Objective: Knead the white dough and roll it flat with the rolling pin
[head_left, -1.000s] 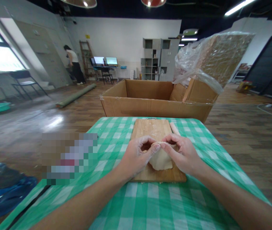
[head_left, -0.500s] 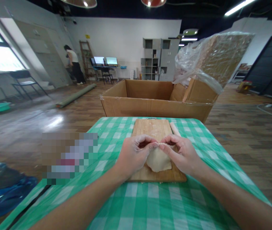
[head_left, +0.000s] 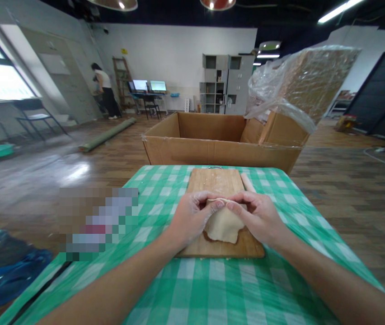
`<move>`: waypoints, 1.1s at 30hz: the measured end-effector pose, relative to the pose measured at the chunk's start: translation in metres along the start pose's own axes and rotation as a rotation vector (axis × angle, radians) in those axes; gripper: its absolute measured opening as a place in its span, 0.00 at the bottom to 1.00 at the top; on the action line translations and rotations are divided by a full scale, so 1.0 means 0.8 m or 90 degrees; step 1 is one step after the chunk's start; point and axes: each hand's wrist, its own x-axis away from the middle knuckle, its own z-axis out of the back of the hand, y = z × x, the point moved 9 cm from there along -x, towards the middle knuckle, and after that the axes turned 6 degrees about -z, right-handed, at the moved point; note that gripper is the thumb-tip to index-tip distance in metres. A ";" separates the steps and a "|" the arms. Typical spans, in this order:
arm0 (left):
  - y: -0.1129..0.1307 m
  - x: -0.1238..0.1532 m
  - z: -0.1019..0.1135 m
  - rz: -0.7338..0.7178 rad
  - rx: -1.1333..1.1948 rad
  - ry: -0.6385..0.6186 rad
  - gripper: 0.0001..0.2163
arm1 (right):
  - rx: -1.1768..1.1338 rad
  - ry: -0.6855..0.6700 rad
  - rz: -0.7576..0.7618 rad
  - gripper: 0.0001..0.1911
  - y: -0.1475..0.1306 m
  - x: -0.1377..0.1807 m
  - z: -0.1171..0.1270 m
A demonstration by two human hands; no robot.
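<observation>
A thin, pale sheet of dough (head_left: 224, 225) hangs from both hands over a wooden cutting board (head_left: 214, 180). My left hand (head_left: 194, 214) pinches its top edge between thumb and fingers. Close beside it, my right hand (head_left: 258, 214) pinches the same edge, the two thumbs nearly meeting. The dough's lower edge is uneven and hangs toward me; whether it touches the board I cannot tell. Flour dusts the fingers and the board. A pale rolling pin (head_left: 247, 182) lies along the board's right side, partly hidden by my right hand.
A green-and-white checked cloth (head_left: 192, 293) covers the table. Beyond the far edge stands a large open cardboard box (head_left: 219, 151), with a plastic-wrapped piece (head_left: 317, 85) at its right. A blurred-out item (head_left: 100, 221) lies at the left edge. A person (head_left: 106, 92) stands far back left.
Both hands have shifted slightly along the dough's top edge, still pinching it. The dough has turned a little, and its lower edge now hangs slightly to the left.
</observation>
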 end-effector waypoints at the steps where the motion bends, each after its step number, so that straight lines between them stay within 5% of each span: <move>1: -0.001 0.001 0.002 0.008 -0.008 0.005 0.11 | -0.017 -0.006 -0.011 0.13 0.003 0.000 -0.001; 9: 0.002 0.000 -0.004 0.016 0.039 -0.019 0.12 | 0.046 0.012 0.039 0.11 -0.015 0.004 0.005; 18: -0.002 -0.001 0.015 0.012 0.049 0.093 0.10 | -0.070 -0.035 -0.039 0.15 0.011 -0.002 -0.007; 23: -0.017 0.001 -0.003 0.095 0.169 0.010 0.17 | -0.067 0.012 -0.028 0.12 0.005 -0.001 0.003; 33: -0.014 0.004 -0.007 0.113 0.024 -0.041 0.15 | -0.019 -0.023 -0.051 0.17 0.014 -0.004 0.001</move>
